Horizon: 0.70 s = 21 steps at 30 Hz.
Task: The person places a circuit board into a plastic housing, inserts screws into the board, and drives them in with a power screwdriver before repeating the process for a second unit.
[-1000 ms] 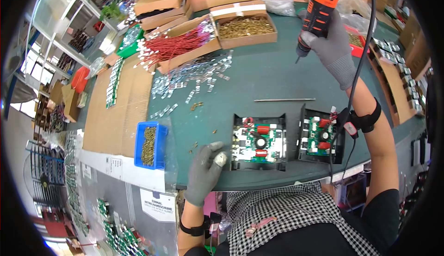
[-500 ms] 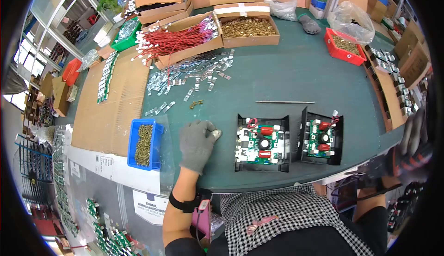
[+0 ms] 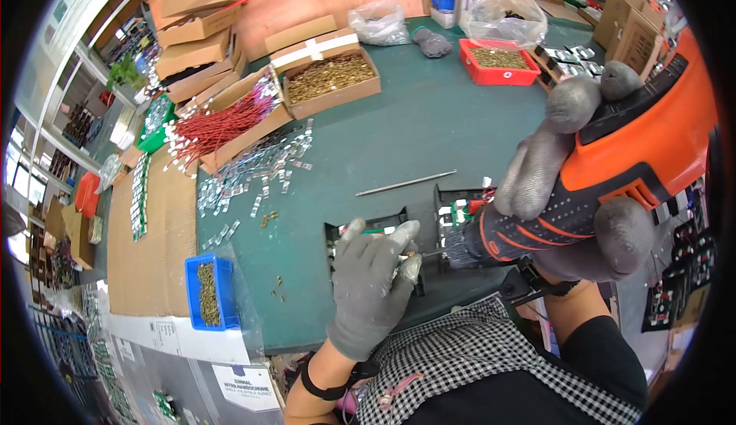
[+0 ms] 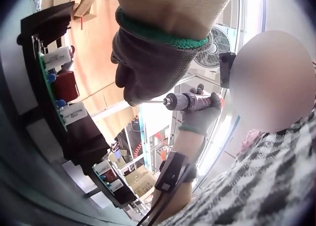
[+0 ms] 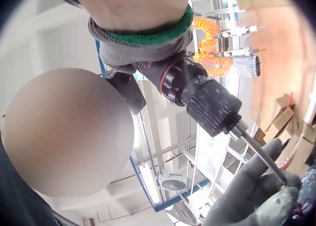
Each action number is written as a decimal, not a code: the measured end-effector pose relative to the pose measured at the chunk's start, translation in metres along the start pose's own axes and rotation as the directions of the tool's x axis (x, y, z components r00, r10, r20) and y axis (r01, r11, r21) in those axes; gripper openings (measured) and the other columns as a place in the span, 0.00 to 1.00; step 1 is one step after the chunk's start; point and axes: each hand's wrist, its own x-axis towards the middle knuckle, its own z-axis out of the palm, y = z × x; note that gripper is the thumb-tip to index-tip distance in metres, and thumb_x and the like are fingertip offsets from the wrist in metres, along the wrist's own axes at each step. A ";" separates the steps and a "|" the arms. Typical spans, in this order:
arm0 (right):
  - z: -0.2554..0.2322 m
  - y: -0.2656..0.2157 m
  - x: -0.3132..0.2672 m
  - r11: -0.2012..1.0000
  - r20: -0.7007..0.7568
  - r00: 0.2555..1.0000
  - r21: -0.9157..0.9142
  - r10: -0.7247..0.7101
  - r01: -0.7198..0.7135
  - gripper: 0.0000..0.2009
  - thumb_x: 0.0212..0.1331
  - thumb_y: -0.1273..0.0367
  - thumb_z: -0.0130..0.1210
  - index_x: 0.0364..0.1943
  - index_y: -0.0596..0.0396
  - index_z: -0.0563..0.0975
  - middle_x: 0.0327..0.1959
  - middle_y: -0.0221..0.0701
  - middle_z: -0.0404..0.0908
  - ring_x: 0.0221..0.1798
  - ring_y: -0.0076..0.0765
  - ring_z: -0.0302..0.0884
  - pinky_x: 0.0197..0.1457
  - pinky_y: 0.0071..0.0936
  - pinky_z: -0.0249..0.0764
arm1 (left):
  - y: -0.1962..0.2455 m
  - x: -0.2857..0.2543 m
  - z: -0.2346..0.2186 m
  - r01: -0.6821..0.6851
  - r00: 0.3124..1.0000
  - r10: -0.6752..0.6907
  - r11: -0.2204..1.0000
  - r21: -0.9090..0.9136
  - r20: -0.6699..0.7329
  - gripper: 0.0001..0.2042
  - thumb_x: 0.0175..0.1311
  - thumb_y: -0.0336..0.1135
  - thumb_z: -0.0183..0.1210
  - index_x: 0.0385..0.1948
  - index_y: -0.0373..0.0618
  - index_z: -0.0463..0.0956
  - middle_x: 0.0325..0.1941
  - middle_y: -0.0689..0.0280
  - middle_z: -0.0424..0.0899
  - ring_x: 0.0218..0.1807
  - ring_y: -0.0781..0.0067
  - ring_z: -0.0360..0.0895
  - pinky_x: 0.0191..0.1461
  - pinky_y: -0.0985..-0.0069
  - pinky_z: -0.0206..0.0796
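In the head view, my gloved right hand (image 3: 529,172) grips an orange-and-black power drill (image 3: 644,168), pointed left over the front of the bench. Its long bit (image 5: 264,157) reaches the fingertips of my gloved left hand (image 3: 368,287). There, thumb and finger pinch a small brass screw (image 3: 412,255) at the bit's tip. Beneath the left hand lies a black open housing (image 3: 331,241) with a green circuit board, mostly covered. A second housing (image 3: 442,195) with its board (image 3: 460,209) is partly hidden behind the drill. Red components (image 4: 65,85) show on the nearer board in the left wrist view.
A blue bin (image 3: 195,291) of brass screws stands at the left. Behind are cartons of red wires (image 3: 230,118) and brass parts (image 3: 330,76), plus loose metal clips (image 3: 257,168). A thin metal rod (image 3: 406,182) lies beyond the housings. At the back right sits a red bin (image 3: 498,76).
My right hand has brought the drill from the right edge over the housings. The left hand has moved right from the bare bench and now pinches a screw at the bit. The head view has shifted.
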 end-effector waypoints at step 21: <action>-0.035 -0.029 -0.012 0.944 -0.312 0.949 -0.302 0.036 -0.135 0.34 0.49 0.78 0.56 0.65 0.55 0.59 0.53 0.47 0.74 0.37 0.38 0.84 0.35 0.33 0.82 | 0.020 0.042 0.050 -0.172 0.956 0.166 0.985 0.002 0.240 0.27 0.48 0.32 0.68 0.53 0.41 0.71 0.36 0.62 0.77 0.43 0.60 0.75 0.69 0.51 0.56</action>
